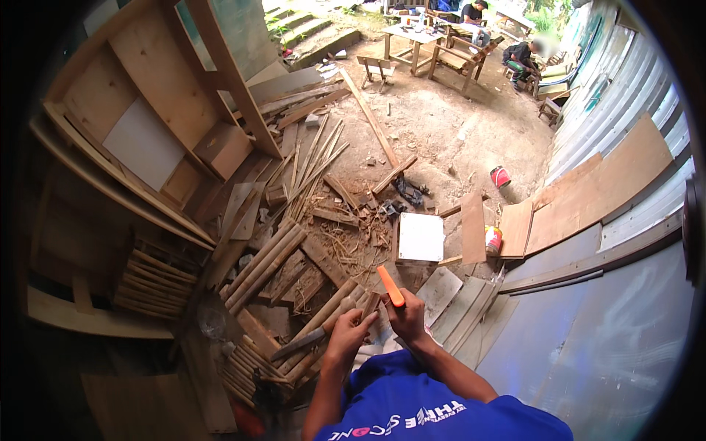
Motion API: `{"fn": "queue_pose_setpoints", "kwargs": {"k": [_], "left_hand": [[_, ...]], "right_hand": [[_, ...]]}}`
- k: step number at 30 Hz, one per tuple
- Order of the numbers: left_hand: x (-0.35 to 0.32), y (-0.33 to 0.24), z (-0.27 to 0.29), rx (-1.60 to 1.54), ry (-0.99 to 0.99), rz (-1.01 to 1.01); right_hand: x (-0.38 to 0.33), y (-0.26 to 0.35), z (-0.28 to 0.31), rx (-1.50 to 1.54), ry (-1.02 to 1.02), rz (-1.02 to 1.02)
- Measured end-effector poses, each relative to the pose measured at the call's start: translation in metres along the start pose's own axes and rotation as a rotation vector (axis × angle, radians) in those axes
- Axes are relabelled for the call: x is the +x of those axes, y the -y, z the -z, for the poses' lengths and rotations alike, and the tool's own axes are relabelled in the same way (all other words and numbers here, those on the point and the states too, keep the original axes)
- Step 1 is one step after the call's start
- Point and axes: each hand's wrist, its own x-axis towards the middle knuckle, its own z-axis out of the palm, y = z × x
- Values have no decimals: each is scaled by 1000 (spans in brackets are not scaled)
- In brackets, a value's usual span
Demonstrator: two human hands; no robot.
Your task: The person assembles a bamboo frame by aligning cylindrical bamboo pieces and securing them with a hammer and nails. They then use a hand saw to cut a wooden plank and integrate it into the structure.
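My right hand (pixel 407 316) is closed round a bright orange, flat-sided tool (pixel 389 285). It points up and away from me, and its exact kind I cannot tell. Close beside it, my left hand (pixel 351 332) has its fingers bent together on a small brown piece of wood (pixel 371 304). The two hands almost meet in front of my blue shirt. Below and left of my left hand runs a greyish flat strip (pixel 300 343), lying across bamboo poles (pixel 323 316).
Bamboo poles (pixel 263 266) and wood scraps pile up at left, near a wooden cabinet frame (pixel 169 81). Ahead sits a white square board (pixel 421 237). Plywood sheets (pixel 610 180) lean on the corrugated wall at right. Two people sit far off by a table (pixel 413 34).
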Motion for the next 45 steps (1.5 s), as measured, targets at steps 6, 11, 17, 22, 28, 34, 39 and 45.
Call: {"fn": "queue_pose_setpoints", "kwargs": {"k": [6, 11, 17, 22, 28, 34, 39, 45], "left_hand": [[56, -22, -46, -324, 106, 95], [119, -32, -109, -386, 128, 65], [238, -4, -96, -299, -355, 120], [296, 4, -82, -486, -286, 106], [363, 76, -108, -631, -416, 300], [441, 175, -102, -973, -482, 262], [445, 231, -127, -1180, -742, 121], [431, 241, -131, -1350, -1035, 98]], "right_hand": [[51, -38, 34, -80, -18, 45], [90, -80, 79, -141, -57, -150], [98, -129, 114, -196, 37, -295], [99, -209, 122, -254, 136, -405], [115, -395, 45, -317, 219, -166], [117, -613, -47, -706, 456, -89], [127, -729, -85, -694, 327, 227], [116, -756, -70, -890, 769, 11]]}}
